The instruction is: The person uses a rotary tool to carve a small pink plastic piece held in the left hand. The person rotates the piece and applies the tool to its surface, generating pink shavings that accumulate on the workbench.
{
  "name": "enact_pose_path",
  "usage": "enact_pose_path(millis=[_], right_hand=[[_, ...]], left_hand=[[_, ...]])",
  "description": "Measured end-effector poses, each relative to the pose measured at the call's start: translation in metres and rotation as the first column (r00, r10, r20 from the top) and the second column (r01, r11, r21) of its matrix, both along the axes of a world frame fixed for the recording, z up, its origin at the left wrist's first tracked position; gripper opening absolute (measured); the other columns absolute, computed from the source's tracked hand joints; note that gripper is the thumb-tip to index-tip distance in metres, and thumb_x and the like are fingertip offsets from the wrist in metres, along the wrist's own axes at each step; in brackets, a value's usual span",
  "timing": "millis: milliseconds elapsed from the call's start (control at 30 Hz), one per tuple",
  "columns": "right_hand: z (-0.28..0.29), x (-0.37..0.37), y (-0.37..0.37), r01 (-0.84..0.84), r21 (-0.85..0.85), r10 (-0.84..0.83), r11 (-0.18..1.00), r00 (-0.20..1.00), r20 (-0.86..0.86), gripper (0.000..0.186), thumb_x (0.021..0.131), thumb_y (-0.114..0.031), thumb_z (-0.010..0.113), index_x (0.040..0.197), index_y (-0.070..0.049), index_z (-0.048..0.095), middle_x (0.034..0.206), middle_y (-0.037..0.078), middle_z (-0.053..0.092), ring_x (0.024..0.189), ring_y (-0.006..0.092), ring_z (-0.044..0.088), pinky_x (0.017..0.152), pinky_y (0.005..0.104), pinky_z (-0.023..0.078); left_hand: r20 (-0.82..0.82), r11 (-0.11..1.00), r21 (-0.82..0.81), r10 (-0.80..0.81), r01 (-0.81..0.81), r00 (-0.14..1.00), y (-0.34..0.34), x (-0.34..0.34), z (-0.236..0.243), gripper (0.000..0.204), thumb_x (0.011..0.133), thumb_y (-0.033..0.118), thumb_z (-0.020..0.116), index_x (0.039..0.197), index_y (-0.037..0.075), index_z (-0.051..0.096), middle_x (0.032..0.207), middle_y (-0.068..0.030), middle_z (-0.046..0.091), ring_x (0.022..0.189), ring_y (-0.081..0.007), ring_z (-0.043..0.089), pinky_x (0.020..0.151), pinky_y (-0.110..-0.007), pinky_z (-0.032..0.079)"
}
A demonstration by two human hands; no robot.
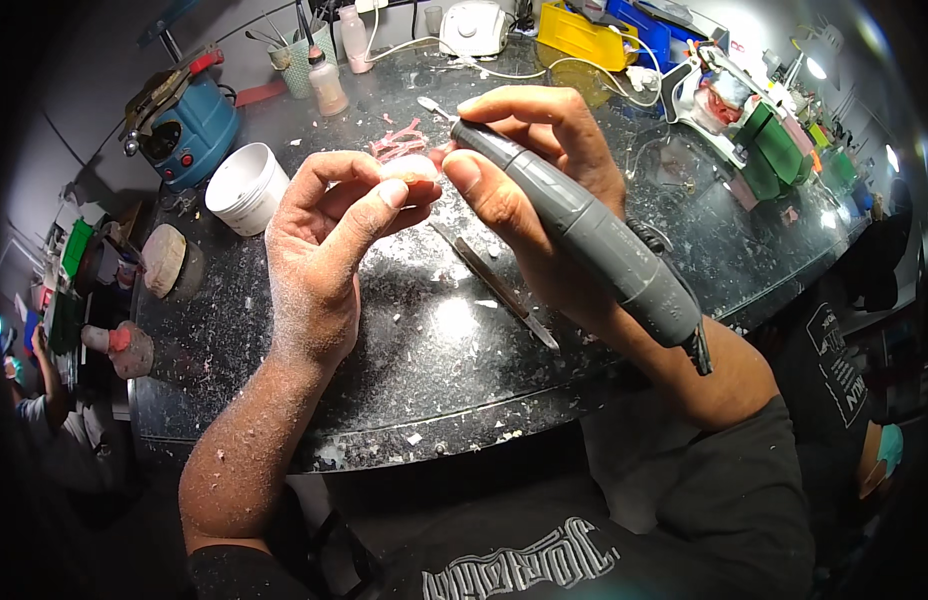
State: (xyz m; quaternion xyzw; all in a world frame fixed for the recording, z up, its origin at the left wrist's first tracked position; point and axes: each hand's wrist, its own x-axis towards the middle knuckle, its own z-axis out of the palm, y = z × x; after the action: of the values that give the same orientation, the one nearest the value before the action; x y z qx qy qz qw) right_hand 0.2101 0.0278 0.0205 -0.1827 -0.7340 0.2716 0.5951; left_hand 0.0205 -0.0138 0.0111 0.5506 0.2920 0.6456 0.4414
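My left hand (324, 230), dusted with pale powder, is closed with thumb and fingers around a small curved pink piece (411, 169) that looks like a denture base. My right hand (529, 195) wraps round a dark grey rotary handpiece (594, 230). Its burr (434, 106) points to the upper left and stands apart from the pink piece. Thin pink strips (402, 141) lie on the table just beyond my left fingers. Below my hands, a slim knife (496, 287) with a metal blade rests on the dusty black tabletop (414, 370).
A white tub (249, 190), a blue bench machine (189, 125) and a plaster block (165, 260) stand at the left. At the back are a tool cup (302, 68), a bottle (327, 88), a white control box (474, 28) and a yellow bin (584, 38). A green-and-white device (769, 150) stands right.
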Motion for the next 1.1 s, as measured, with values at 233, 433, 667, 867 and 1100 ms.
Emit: enact_pose_path(millis=[233, 433, 667, 867, 1100], right_hand=[[-0.004, -0.003, -0.006, -0.062, -0.077, 0.062, 0.995, 0.998, 0.004, 0.033, 0.094, -0.005, 0.075, 0.123, -0.003, 0.06, 0.112, 0.009, 0.068, 0.101, 0.0143, 0.069, 0.089, 0.0285, 0.057], [-0.011, -0.008, 0.002, 0.011, 0.045, -0.009, 0.999, 0.999, -0.039, 0.035, 0.089, -0.01, 0.079, 0.12, -0.004, 0.064, 0.102, 0.01, 0.072, 0.095, 0.015, 0.074, 0.081, 0.028, 0.061], [-0.011, -0.005, -0.001, -0.089, 0.019, 0.09, 0.996, 0.996, -0.023, 0.032, 0.089, -0.008, 0.078, 0.117, -0.003, 0.065, 0.103, 0.008, 0.071, 0.096, 0.013, 0.073, 0.085, 0.0273, 0.059], [-0.01, -0.001, -0.004, -0.171, -0.026, 0.173, 0.985, 0.983, 0.064, 0.03, 0.094, -0.003, 0.074, 0.12, -0.001, 0.061, 0.114, 0.01, 0.068, 0.11, 0.0165, 0.069, 0.095, 0.0307, 0.057], [-0.006, -0.002, -0.007, -0.197, -0.095, 0.202, 0.976, 0.978, 0.043, 0.028, 0.094, -0.004, 0.072, 0.119, 0.0, 0.061, 0.11, 0.011, 0.07, 0.109, 0.0178, 0.07, 0.095, 0.0314, 0.056]], left_hand=[[0.053, 0.997, -0.071, 0.017, -0.013, 0.998, 0.003, 0.001, -0.002, 0.021, 0.101, 0.008, 0.067, 0.119, 0.002, 0.059, 0.114, -0.016, 0.074, 0.11, -0.0228, 0.073, 0.102, -0.04, 0.059], [0.098, 0.995, -0.093, -0.025, 0.034, 0.995, 0.003, 0.001, 0.0, 0.028, 0.101, 0.008, 0.069, 0.123, -0.003, 0.057, 0.12, -0.0184, 0.072, 0.112, -0.0224, 0.071, 0.105, -0.038, 0.056], [0.041, 0.998, -0.066, -0.015, 0.017, 0.999, 0.004, 0.001, -0.001, 0.042, 0.1, 0.006, 0.068, 0.137, -0.007, 0.055, 0.129, -0.0218, 0.069, 0.119, -0.0222, 0.068, 0.108, -0.036, 0.054], [0.006, 0.997, -0.072, 0.003, -0.003, 1.0, 0.001, 0.003, 0.003, 0.043, 0.101, 0.003, 0.066, 0.141, -0.007, 0.053, 0.136, -0.0236, 0.065, 0.127, -0.023, 0.064, 0.111, -0.037, 0.051], [-0.062, 0.999, -0.025, 0.042, -0.043, 0.997, 0.002, 0.0, -0.001, 0.04, 0.101, 0.002, 0.065, 0.139, -0.005, 0.055, 0.131, -0.0209, 0.068, 0.12, -0.0218, 0.068, 0.108, -0.036, 0.052]])
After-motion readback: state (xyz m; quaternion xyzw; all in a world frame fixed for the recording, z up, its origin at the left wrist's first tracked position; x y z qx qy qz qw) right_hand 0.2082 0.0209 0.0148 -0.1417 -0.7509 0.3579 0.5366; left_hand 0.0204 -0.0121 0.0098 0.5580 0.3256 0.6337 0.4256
